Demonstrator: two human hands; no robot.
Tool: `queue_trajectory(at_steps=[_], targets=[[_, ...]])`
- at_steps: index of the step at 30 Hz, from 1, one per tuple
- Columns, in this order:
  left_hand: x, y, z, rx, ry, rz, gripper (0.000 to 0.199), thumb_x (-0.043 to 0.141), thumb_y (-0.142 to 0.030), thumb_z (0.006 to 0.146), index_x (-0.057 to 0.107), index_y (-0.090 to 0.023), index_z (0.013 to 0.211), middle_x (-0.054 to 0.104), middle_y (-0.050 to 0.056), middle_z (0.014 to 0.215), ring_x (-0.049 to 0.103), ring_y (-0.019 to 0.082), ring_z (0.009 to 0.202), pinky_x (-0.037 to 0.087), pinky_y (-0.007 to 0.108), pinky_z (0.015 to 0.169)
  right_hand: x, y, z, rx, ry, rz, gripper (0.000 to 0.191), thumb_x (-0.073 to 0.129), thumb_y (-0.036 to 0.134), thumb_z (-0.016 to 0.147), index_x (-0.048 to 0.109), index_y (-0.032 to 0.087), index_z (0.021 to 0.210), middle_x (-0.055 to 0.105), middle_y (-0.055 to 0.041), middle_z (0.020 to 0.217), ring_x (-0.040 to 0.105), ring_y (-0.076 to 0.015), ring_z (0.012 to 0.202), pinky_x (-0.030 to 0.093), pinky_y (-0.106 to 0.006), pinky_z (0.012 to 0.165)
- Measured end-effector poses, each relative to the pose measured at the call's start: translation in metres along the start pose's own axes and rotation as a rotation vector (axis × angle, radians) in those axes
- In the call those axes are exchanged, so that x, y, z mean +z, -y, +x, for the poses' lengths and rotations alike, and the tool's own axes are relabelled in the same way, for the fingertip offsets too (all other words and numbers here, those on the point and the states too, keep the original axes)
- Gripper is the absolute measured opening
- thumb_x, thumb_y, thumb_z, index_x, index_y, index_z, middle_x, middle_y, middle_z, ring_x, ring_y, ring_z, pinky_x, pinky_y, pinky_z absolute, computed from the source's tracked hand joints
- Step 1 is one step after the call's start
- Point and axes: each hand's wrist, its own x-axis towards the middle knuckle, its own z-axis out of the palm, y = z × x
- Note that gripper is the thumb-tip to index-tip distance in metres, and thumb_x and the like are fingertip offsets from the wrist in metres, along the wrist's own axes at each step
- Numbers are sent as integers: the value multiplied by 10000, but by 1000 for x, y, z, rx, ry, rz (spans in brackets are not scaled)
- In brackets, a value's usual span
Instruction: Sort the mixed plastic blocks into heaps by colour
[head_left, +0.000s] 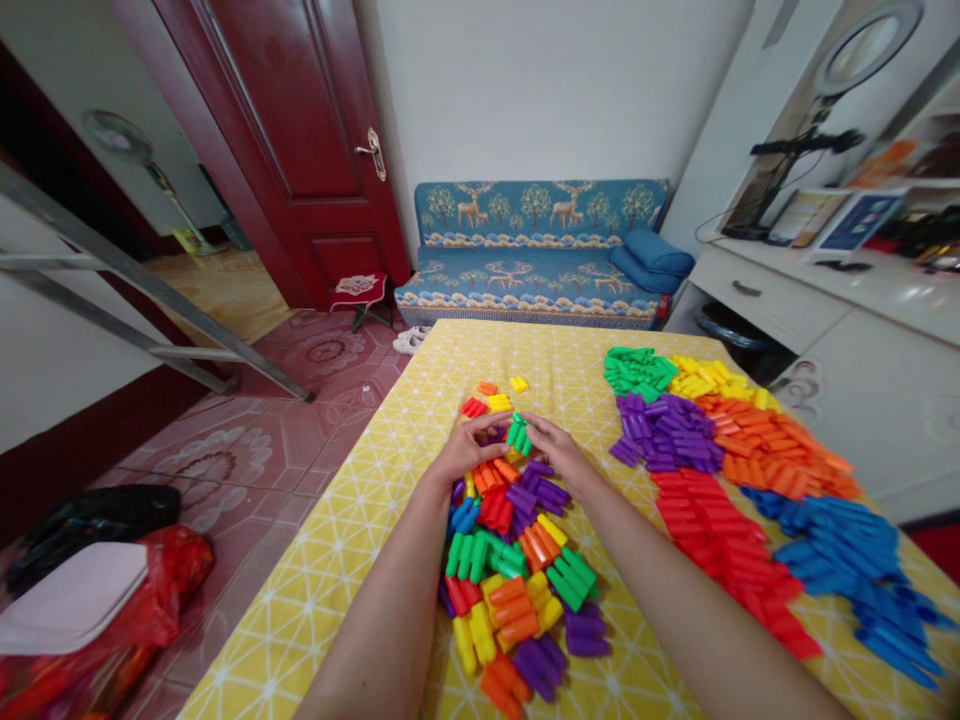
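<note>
Both hands meet over the far end of a mixed pile of coloured plastic pieces [511, 608] on the yellow patterned tablecloth [360, 560]. My left hand [469, 448] has its fingers curled at the left of a green piece [518, 434]. On the other side of that piece, my right hand [553, 446] closes its fingertips on its edge. Small red [474, 407], yellow and orange pieces lie just beyond the hands. Purple and orange pieces sit right under them, partly hidden by the fingers.
Sorted heaps lie on the table's right: green [639, 372], yellow [716, 380], purple [667, 433], orange [780, 445], red [724, 540] and blue [855, 560]. A blue sofa [525, 270] stands beyond, a white cabinet [885, 390] at right.
</note>
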Motion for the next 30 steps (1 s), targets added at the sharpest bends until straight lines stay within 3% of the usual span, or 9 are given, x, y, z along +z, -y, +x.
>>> queue_trajectory(at_steps=[4, 9, 11, 14, 17, 21, 25, 27, 30], targets=[[-3, 6, 1, 55, -8, 96, 511, 776, -355, 701, 678, -170, 1167, 695, 105, 1120, 624, 221, 979, 479, 337, 887, -2, -2, -2, -61, 34, 8, 570, 690, 468, 740, 605, 254, 1261, 675, -39, 1136, 621, -209, 992, 505, -310, 794], [-5, 10, 2, 156, 26, 181, 348, 760, -339, 723, 739, -177, 1030, 693, 101, 1068, 624, 220, 996, 470, 345, 921, 1, -7, -3, -142, 93, 34, 582, 720, 446, 712, 610, 274, 1257, 553, -35, 1358, 515, -237, 1223, 426, -372, 994], [-5, 10, 2, 159, 20, 173, 325, 765, -343, 716, 747, -165, 988, 696, 106, 1044, 633, 215, 973, 479, 340, 908, 3, -8, -6, -141, 95, 28, 580, 724, 427, 711, 609, 273, 1258, 577, -34, 1327, 532, -226, 1195, 428, -362, 986], [-3, 9, 2, 121, 2, 135, 317, 767, -360, 709, 749, -144, 940, 705, 110, 991, 644, 209, 932, 494, 328, 874, -2, -6, -7, -88, 76, 16, 634, 722, 401, 707, 573, 248, 1303, 691, -33, 1059, 626, -176, 926, 492, -308, 817], [-2, 10, 1, 54, -27, 89, 344, 774, -386, 692, 741, -132, 922, 710, 105, 950, 654, 198, 869, 508, 314, 822, -26, 5, 3, -44, -34, -41, 640, 723, 367, 685, 578, 233, 1294, 684, -1, 823, 582, -114, 660, 449, -221, 581], [-1, 10, 1, -26, -43, 27, 362, 780, -395, 677, 724, -120, 905, 712, 96, 930, 657, 175, 796, 514, 290, 760, -90, 36, 35, -112, -369, 3, 488, 717, 264, 649, 658, 218, 1131, 681, -17, 883, 602, -109, 730, 411, -160, 520], [0, 11, 1, -68, -57, -30, 358, 795, -382, 653, 704, -117, 875, 714, 68, 842, 651, 156, 728, 512, 275, 716, -150, 71, 63, -111, -635, 146, 480, 653, 148, 688, 596, 189, 1163, 654, -23, 859, 612, -100, 680, 431, -150, 484], [0, 11, 2, -88, -59, -51, 353, 800, -372, 646, 693, -119, 867, 711, 54, 811, 645, 145, 699, 507, 268, 702, -164, 80, 68, -73, -695, 192, 553, 620, 109, 716, 515, 213, 1249, 643, -27, 931, 629, -95, 685, 470, -161, 508], [0, 10, 2, -104, -78, -72, 349, 808, -360, 635, 677, -121, 852, 696, 33, 769, 629, 127, 657, 490, 249, 669, -159, 77, 65, -45, -741, 202, 632, 604, 99, 736, 422, 254, 1321, 622, -32, 1030, 639, -87, 686, 491, -169, 524]])
